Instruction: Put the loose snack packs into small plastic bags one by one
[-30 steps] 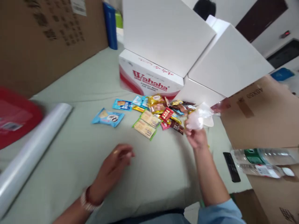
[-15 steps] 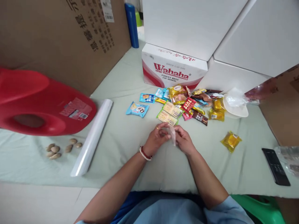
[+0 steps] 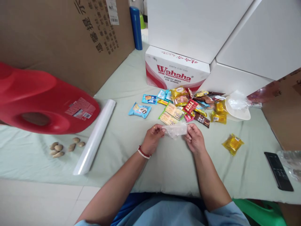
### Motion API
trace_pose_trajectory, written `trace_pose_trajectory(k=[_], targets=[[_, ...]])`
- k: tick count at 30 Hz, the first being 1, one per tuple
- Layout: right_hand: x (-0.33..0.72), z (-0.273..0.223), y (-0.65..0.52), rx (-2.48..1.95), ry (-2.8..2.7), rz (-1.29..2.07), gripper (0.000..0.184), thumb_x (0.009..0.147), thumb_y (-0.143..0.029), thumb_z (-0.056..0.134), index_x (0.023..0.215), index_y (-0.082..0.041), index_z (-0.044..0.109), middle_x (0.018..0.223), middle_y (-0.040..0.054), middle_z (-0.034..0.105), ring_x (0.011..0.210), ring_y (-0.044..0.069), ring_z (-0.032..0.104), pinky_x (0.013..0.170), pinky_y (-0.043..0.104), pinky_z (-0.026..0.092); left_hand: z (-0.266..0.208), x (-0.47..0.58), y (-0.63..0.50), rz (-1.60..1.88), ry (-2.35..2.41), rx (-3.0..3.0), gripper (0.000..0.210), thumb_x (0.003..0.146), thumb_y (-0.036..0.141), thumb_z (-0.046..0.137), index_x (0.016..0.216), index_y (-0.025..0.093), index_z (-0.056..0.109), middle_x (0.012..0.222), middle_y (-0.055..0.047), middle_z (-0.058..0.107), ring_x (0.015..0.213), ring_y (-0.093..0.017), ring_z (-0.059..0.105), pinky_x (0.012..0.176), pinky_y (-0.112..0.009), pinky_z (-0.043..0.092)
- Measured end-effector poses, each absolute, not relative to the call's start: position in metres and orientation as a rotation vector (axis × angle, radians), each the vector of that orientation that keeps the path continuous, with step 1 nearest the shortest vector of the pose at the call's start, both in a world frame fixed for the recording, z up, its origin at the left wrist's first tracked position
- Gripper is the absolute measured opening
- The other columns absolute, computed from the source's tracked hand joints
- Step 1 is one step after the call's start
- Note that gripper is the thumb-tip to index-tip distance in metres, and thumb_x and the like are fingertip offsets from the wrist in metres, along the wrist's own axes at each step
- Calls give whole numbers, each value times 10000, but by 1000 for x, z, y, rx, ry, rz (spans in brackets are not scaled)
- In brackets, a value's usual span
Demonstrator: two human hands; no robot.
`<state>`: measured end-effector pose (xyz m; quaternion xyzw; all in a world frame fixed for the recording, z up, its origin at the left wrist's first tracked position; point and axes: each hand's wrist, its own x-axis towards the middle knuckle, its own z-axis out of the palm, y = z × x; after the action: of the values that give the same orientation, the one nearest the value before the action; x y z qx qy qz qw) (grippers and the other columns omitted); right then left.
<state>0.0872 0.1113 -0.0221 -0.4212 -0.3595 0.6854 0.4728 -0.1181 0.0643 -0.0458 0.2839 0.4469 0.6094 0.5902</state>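
A thin clear plastic bag [image 3: 176, 130] is stretched between my two hands, just in front of the snack pile. My left hand [image 3: 153, 138] pinches its left end between thumb and fingers. At the other end, my right hand [image 3: 194, 138] grips it the same way. Right behind the bag lie two pale wrapped biscuits [image 3: 171, 113] with green edges. Around them are a red packet [image 3: 190, 106], a dark cocoa bar [image 3: 202, 120] and a large yellow wrapped snack [image 3: 180, 95]. Two blue packets, one a light blue wrapped snack [image 3: 139, 110], lie to the left.
At left, a big red jug [image 3: 47, 100] stands near a white film roll [image 3: 95, 138] and several brown nuts [image 3: 57, 150]. Behind the snacks is a Wahaha carton [image 3: 176, 69]. On the right are a white bowl [image 3: 244, 115], a yellow packet [image 3: 232, 144] and a black phone [image 3: 278, 171].
My hands have moved apart, and the plastic bag, bunched between them before, is now spread out sideways. The view has shifted slightly.
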Motion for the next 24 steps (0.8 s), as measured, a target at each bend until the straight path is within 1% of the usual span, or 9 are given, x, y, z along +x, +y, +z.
trace_pose_trajectory(k=[3, 5, 8, 11, 13, 16, 20, 22, 24], targets=[[93, -20, 112, -1024, -913, 1690, 505, 728, -583, 912, 937, -240, 607, 646, -93, 483, 460, 44, 291, 415, 167, 212, -42, -118, 65, 1437, 902, 643, 466, 692, 511, 959, 870, 165, 703, 958, -35, 717, 893, -152, 628, 858, -285, 503], [95, -21, 110, -1044, -1018, 1726, 548, 689, -598, 932, 981, -231, 649, 675, -75, 537, 472, 48, 316, 420, 179, 204, -40, -118, 65, 1401, 846, 593, 467, 719, 510, 947, 891, 174, 673, 947, -36, 722, 904, -163, 644, 877, -303, 516], [96, -24, 109, -1113, -1138, 1652, 471, 686, -516, 956, 886, -202, 668, 627, -75, 502, 500, 52, 320, 451, 188, 229, -40, -119, 67, 1429, 861, 480, 503, 706, 499, 957, 892, 203, 596, 810, 23, 660, 743, -125, 610, 731, -256, 517], [96, -24, 113, -1122, -1039, 1554, 432, 707, -498, 936, 827, -211, 637, 606, -89, 434, 495, 56, 281, 445, 195, 226, -41, -120, 68, 1430, 976, 486, 540, 678, 520, 961, 910, 219, 577, 701, 82, 545, 516, -67, 410, 491, -202, 358], [97, -23, 116, -1131, -941, 1452, 446, 690, -488, 940, 884, -232, 631, 647, -92, 445, 491, 57, 279, 431, 192, 234, -41, -119, 66, 1446, 1094, 582, 528, 708, 579, 920, 918, 224, 590, 692, 82, 526, 477, -67, 335, 450, -221, 297], [94, -19, 113, -1186, -906, 1304, 458, 712, -530, 923, 906, -244, 622, 703, -74, 508, 489, 60, 316, 414, 186, 260, -42, -115, 56, 1574, 1418, 883, 376, 846, 565, 801, 911, 227, 649, 717, 30, 573, 563, -119, 450, 552, -262, 376], [80, -15, 95, -1057, -1187, 1685, 548, 792, -747, 781, 948, -228, 698, 798, 25, 656, 612, 139, 537, 477, 233, 423, -40, -105, 41, 1452, 1491, 1596, 189, 950, 411, 687, 863, 248, 726, 730, -37, 618, 674, -189, 540, 692, -329, 414], [71, -14, 88, -1020, -1239, 1739, 538, 776, -717, 819, 968, -223, 731, 860, 38, 697, 718, 165, 605, 598, 262, 506, -38, -100, 37, 1305, 1289, 1855, 188, 951, 423, 684, 895, 253, 742, 763, -57, 649, 699, -204, 563, 710, -344, 419], [66, -13, 86, -1060, -1139, 1663, 444, 780, -626, 864, 902, -218, 736, 829, 14, 701, 706, 145, 596, 657, 256, 508, -38, -97, 35, 1260, 1147, 1927, 226, 942, 463, 699, 1006, 251, 742, 837, -69, 674, 757, -217, 589, 753, -358, 449]])
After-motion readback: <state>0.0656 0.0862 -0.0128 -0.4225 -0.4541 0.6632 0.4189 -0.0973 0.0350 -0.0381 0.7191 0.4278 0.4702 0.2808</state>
